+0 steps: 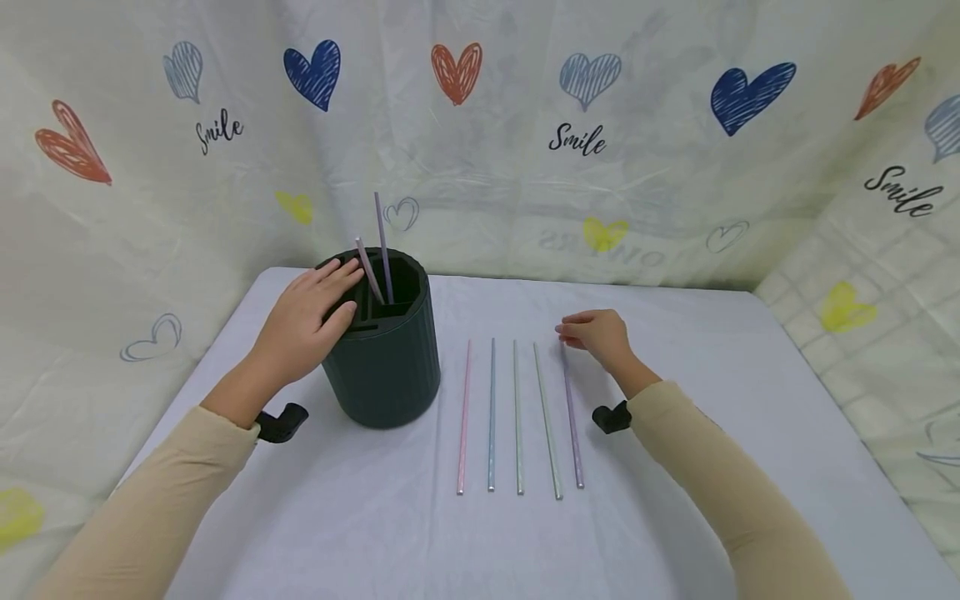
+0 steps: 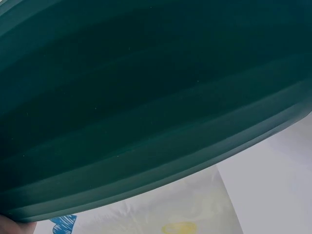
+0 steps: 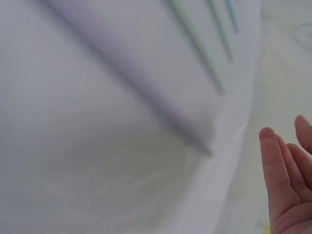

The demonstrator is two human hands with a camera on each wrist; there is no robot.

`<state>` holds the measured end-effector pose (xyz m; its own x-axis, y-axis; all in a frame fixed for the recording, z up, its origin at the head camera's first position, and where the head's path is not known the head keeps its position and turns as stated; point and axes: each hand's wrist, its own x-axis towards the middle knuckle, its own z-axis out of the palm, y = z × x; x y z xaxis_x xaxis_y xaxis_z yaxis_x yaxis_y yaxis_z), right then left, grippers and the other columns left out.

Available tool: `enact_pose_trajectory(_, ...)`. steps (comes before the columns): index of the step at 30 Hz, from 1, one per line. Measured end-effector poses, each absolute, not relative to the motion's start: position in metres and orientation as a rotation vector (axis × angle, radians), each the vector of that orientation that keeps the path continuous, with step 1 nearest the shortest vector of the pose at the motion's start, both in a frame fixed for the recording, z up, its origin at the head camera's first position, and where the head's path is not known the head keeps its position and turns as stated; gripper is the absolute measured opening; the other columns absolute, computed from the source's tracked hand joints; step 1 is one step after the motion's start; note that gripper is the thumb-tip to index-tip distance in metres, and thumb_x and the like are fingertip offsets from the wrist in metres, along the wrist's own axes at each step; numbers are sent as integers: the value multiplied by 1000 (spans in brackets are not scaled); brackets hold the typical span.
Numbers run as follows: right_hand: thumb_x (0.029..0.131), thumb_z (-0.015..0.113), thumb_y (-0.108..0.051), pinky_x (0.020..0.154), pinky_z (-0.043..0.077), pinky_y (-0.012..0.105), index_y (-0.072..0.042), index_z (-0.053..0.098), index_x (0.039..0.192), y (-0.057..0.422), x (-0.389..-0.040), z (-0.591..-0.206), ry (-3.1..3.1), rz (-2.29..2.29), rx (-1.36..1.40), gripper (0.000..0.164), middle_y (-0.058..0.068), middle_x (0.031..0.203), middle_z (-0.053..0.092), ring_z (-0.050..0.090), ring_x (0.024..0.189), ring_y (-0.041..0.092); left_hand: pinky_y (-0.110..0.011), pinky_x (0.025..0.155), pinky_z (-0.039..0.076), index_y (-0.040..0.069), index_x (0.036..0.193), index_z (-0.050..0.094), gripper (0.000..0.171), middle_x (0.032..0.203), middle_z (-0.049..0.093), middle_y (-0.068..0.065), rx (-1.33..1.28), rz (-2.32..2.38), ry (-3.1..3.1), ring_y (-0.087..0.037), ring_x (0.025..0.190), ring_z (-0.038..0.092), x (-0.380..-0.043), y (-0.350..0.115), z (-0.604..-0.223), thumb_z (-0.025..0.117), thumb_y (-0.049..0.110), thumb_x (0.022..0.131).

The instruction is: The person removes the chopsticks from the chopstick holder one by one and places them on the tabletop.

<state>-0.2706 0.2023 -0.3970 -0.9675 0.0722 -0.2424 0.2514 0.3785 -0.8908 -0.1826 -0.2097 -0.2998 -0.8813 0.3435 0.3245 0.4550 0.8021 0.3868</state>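
A dark green ribbed pen holder [image 1: 382,367] with divided compartments stands upright on the table. My left hand [image 1: 311,312] rests over its left rim, fingers stretched across the top and thumb at the near side. Two thin sticks lean inside: a pale pinkish stick [image 1: 369,271] and a taller purple stick [image 1: 383,242]. To the right, my right hand [image 1: 600,335] hovers by the far end of a lying purple stick [image 1: 572,417]. In the right wrist view its straight fingers [image 3: 278,180] and thumb are apart, with nothing between them; the stick's tip lies away from them.
Left of the purple stick, a pink stick [image 1: 464,417], a blue stick [image 1: 492,417], a green stick [image 1: 517,417] and another green stick [image 1: 547,417] lie side by side on the white table [image 1: 360,517]. A cloth [image 1: 510,167] printed with hearts hangs behind.
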Motion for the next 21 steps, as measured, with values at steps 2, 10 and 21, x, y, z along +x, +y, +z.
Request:
enact_pose_trajectory(2, 92, 71, -16, 85, 60, 24, 5, 65, 126, 190, -273, -387, 2465, -1666, 230, 41, 17, 113, 74, 74, 81, 3, -56, 125, 17, 4, 151, 42, 51, 159, 39, -13, -620, -679, -2753, -36, 152, 26, -183, -210, -300, 42, 23, 103)
enact_pose_trajectory(10, 90, 73, -15, 95, 57, 28, 0, 67, 126, 129, -280, -344, 2321, -1900, -40, 39, 18, 128, 68, 72, 95, 4, -57, 125, 17, 5, 150, 43, 51, 159, 39, -13, -617, -675, -2755, -35, 152, 26, -182, -210, -299, 42, 23, 103)
enact_pose_trajectory(21, 89, 75, -16, 101, 55, 31, -5, 69, 126, 54, -277, -289, 2260, -1943, -404, 39, 12, 127, 69, 68, 115, 18, -56, 125, 17, 5, 151, 42, 51, 159, 39, -13, -613, -677, -2761, -36, 152, 26, -181, -210, -298, 43, 22, 103)
